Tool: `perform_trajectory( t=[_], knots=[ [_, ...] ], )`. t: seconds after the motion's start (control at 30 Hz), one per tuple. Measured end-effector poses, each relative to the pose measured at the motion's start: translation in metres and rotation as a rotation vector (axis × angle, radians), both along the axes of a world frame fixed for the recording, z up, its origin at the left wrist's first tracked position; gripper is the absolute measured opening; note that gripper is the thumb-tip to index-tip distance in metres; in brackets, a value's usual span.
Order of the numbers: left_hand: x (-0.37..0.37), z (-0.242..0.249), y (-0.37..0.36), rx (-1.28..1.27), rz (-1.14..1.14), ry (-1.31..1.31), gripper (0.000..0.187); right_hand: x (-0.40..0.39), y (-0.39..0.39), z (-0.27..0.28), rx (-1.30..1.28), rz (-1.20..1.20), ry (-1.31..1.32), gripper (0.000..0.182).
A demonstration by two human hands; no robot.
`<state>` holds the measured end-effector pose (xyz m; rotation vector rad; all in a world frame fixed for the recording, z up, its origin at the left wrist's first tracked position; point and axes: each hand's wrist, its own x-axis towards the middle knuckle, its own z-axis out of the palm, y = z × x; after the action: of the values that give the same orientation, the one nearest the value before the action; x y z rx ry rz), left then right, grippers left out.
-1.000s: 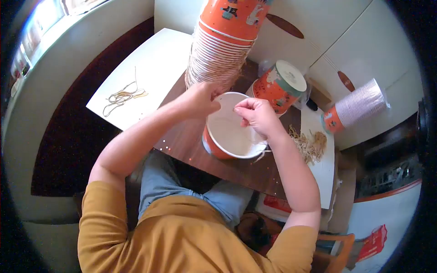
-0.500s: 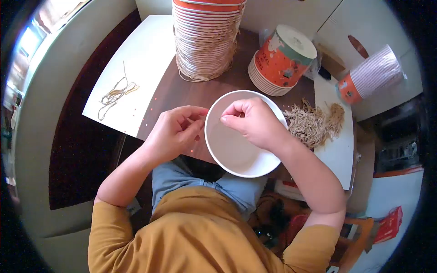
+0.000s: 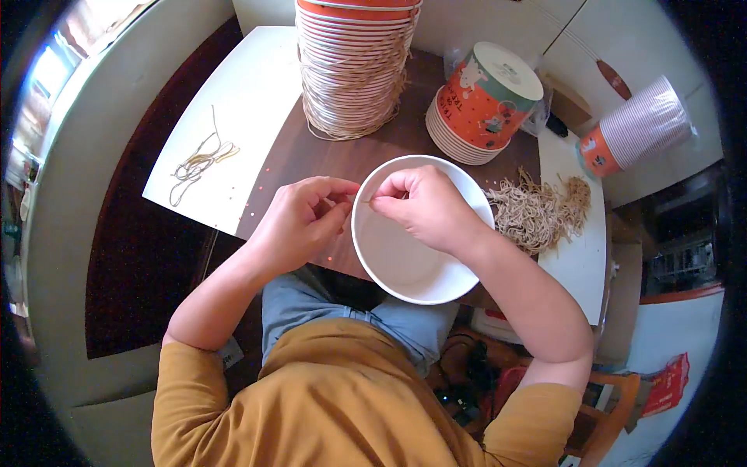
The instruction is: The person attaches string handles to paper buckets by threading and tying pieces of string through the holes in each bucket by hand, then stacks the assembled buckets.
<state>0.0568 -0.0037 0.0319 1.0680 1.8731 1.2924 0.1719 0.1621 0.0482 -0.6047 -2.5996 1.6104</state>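
A white-lined paper bucket (image 3: 416,272) stands with its mouth toward me at the table's front edge. Just outside its left wall, close to the rim, is my left hand (image 3: 311,210), thumb and fingers drawn together. My right hand (image 3: 424,206) reaches over the mouth, its pinched thumb and forefinger at the inner left wall, opposite the left fingertips. Whatever either pinch holds is too small or hidden to make out. To the right of the bucket lies a heap of beige cords (image 3: 537,214).
Behind stands a tall stack of buckets (image 3: 354,86) with cords hanging round it. An upside-down orange bucket stack (image 3: 486,101) is at back right, a plastic-wrapped cup stack (image 3: 638,128) farther right. A few loose cords (image 3: 201,165) lie on the white left panel (image 3: 249,86).
My right hand's pinched fingers have moved a little left, up to the bucket's inner wall. The left hand stays nearly where it was outside the rim.
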Motion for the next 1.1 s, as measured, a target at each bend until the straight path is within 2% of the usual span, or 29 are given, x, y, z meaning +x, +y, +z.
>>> perform_trajectory(
  t=[0.1,0.4,0.53,0.63,0.7,0.73,0.8,0.83,0.93,1.03,1.1],
  knots=[
    [0.001,0.001,0.0,-0.011,0.011,0.022,0.021,-0.003,-0.002,-0.003,0.005,-0.001,0.014,0.013],
    [-0.004,0.004,0.003,0.17,-0.113,0.553,0.019,-0.005,-0.005,-0.002,-0.017,-0.002,-0.006,0.013],
    [-0.003,0.005,0.005,0.149,-0.122,0.548,0.014,-0.004,-0.005,0.001,-0.022,-0.006,-0.043,0.015],
    [-0.003,0.004,0.006,0.143,-0.106,0.55,0.013,0.0,-0.003,0.004,-0.126,0.035,-0.071,0.017],
    [-0.003,-0.002,0.005,0.177,-0.071,0.542,0.011,0.006,-0.001,0.017,-0.247,0.062,-0.104,0.026],
    [-0.003,-0.003,0.003,0.136,-0.027,0.373,0.01,0.009,0.001,0.023,-0.307,0.075,-0.12,0.032],
    [-0.003,-0.005,-0.004,0.053,0.06,0.035,0.009,0.02,0.009,0.026,-0.235,0.097,-0.165,0.046],
    [-0.009,-0.005,-0.009,0.069,0.054,-0.035,0.008,0.025,0.011,0.027,-0.198,0.11,-0.187,0.053],
    [-0.021,-0.005,-0.022,0.134,0.025,-0.215,0.008,0.042,-0.005,0.047,0.154,0.203,-0.197,0.068],
    [-0.015,-0.003,-0.033,0.218,-0.041,-0.36,0.006,0.058,-0.045,0.063,0.536,0.218,-0.025,0.064],
    [-0.006,0.004,-0.035,0.341,-0.149,-0.228,0.006,0.062,-0.059,0.056,0.717,0.242,0.019,0.048]
  ],
)
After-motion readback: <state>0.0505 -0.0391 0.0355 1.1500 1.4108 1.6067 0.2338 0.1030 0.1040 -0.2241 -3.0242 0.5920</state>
